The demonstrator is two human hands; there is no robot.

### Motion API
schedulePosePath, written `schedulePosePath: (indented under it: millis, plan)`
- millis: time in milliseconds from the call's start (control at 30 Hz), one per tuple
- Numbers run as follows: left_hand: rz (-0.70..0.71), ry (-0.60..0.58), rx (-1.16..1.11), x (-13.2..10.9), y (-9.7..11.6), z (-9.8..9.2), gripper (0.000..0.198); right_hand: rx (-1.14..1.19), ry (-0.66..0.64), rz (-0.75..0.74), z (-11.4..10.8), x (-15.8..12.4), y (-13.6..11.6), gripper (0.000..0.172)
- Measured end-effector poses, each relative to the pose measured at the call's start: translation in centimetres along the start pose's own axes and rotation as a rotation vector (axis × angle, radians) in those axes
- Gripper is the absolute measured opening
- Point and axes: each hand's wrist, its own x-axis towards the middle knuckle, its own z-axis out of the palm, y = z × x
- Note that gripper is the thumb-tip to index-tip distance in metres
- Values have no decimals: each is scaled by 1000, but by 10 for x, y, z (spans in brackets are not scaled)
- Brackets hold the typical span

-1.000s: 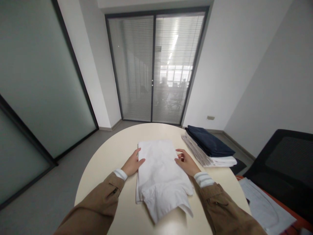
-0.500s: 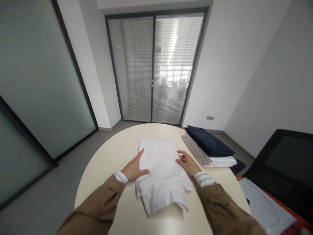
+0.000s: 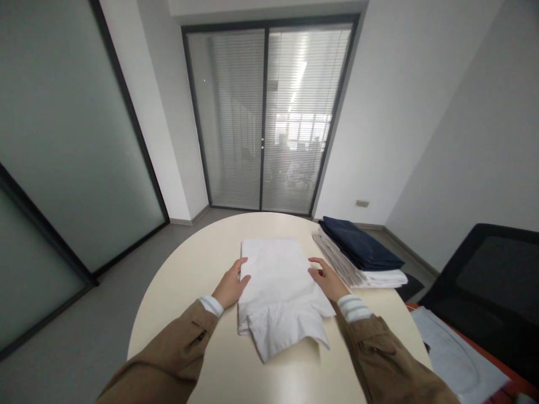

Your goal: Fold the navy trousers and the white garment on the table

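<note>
A white garment (image 3: 275,269), probably a shirt, lies folded into a long panel on the round table, its near end loose and flared with a corner hanging askew. My left hand (image 3: 231,285) is at its left edge, with thumb and fingers apart and the thumb tip resting on the cloth. At the right edge, my right hand (image 3: 327,279) has its fingers spread and curved beside the fabric. Whether those right fingertips touch the cloth is hard to see.
To the right on the cream table (image 3: 177,280) sits a stack of folded white clothes (image 3: 337,261) topped by dark navy ones (image 3: 360,241). A black mesh chair (image 3: 488,280) stands at the right, with a pale sheet-like item (image 3: 458,353) on its orange seat.
The white garment has shifted slightly away from me and to the right. My left hand has narrowed its thumb-finger spread, and my right hand has moved slightly rightward.
</note>
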Motion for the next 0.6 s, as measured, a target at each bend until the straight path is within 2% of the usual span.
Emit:
schedulePosePath:
  millis: [133, 233, 333, 533, 600]
  plan:
    - [0, -45, 151, -7, 11, -5, 61, 25, -36, 38, -1, -2, -6, 53]
    - [63, -135, 247, -12, 19, -7, 69, 84, -163, 101, -4, -8, -12, 68]
    - [95, -207, 334, -11, 19, -5, 67, 117, -242, 56, -4, -11, -16, 84]
    - [116, -72, 479, -3, 16, -1, 58, 71, -200, -18, 2, -7, -11, 79]
    - [155, -91, 501, -7, 20, -4, 62, -2, -186, -56, 2, -5, -7, 77]
